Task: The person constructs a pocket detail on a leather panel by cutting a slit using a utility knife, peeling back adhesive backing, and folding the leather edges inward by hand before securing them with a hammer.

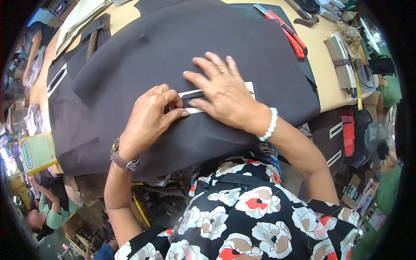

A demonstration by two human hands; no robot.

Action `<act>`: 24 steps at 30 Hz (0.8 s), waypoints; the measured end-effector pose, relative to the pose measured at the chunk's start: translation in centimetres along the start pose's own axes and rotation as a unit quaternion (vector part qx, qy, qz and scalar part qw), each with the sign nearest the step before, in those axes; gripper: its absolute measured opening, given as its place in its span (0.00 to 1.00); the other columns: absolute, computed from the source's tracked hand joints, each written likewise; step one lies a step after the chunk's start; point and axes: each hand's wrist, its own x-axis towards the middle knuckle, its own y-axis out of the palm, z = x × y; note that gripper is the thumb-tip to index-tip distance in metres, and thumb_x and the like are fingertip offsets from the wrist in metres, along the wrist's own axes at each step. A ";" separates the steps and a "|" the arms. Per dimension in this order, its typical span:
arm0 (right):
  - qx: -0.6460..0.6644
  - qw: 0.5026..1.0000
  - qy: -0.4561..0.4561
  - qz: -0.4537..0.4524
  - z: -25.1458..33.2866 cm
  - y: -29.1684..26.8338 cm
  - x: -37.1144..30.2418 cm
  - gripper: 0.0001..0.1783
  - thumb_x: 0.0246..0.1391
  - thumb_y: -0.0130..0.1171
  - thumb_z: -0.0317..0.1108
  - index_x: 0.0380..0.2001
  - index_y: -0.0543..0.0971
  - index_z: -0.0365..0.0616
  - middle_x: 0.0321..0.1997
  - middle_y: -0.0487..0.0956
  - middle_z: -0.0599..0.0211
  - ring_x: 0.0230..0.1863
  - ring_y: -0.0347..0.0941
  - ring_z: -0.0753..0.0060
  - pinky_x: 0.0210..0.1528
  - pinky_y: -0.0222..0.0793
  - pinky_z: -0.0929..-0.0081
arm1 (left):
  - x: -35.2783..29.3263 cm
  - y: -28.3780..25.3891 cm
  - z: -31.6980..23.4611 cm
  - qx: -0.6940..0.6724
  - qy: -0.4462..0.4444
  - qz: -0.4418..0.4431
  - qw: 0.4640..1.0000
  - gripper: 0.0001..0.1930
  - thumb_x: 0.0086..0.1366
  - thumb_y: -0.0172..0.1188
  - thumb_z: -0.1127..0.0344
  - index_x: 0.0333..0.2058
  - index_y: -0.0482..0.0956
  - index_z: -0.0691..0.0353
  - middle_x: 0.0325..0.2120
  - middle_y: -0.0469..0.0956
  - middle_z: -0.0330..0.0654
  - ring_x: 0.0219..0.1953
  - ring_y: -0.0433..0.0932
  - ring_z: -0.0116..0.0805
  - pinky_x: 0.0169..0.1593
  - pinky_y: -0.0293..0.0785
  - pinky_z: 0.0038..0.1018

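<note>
Fingers of the left hand [149,110] are curled in, with thumb and forefinger brought close together at the left end of a white-bordered strip [250,88]; the thumb tip touches its near white edge, but I cannot tell whether the two pinch the material between them or only press on it. The strip lies flat on a large dark sheet [242,43], running rightward from those fingertips and passing under the right hand [227,97], so that its middle is covered while its right end shows just beyond the edge of that palm. Fingers of the right hand are spread, palm down, the four of them reaching past the strip's far edge over the dark sheet, and its thumb points left onto the dark middle of the strip, near the left thumb but apart from it. A pale beaded bracelet [272,123] sits on the right wrist and a strapped watch [123,164] on the left. Off toward the sheet's left edge lies another white-bordered piece [62,73], well apart from both hands, while a red cutter knife [297,47] rests beyond the right hand, near the sheet's far right side, on the pale table [316,39]
</note>
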 end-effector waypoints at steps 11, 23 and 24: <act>-0.042 0.999 0.010 -0.024 -1.3 -1.1 -1.7 0.34 0.47 0.62 0.49 0.56 0.68 0.50 0.61 0.63 0.55 0.66 0.51 0.48 0.63 0.46 0.40 | -1.9 0.7 1.6 0.011 -0.021 -0.099 0.995 0.19 0.42 0.73 0.61 0.27 0.74 0.64 0.23 0.71 0.41 0.26 0.70 0.35 0.32 0.68 0.28; 0.041 0.999 -0.035 -0.002 0.2 0.2 1.2 0.43 0.40 0.65 0.56 0.58 0.65 0.50 0.62 0.61 0.56 0.67 0.50 0.48 0.64 0.44 0.37 | -2.3 0.4 1.7 0.028 0.005 -0.116 0.993 0.19 0.43 0.72 0.59 0.29 0.73 0.62 0.26 0.72 0.41 0.31 0.72 0.40 0.35 0.69 0.32; 0.026 0.999 -0.028 0.008 -0.4 -0.6 0.7 0.48 0.37 0.65 0.61 0.59 0.64 0.48 0.63 0.60 0.55 0.68 0.48 0.47 0.65 0.42 0.38 | -2.7 0.3 1.8 0.027 -0.011 -0.100 0.995 0.21 0.44 0.71 0.58 0.33 0.75 0.64 0.30 0.73 0.43 0.35 0.72 0.42 0.40 0.69 0.34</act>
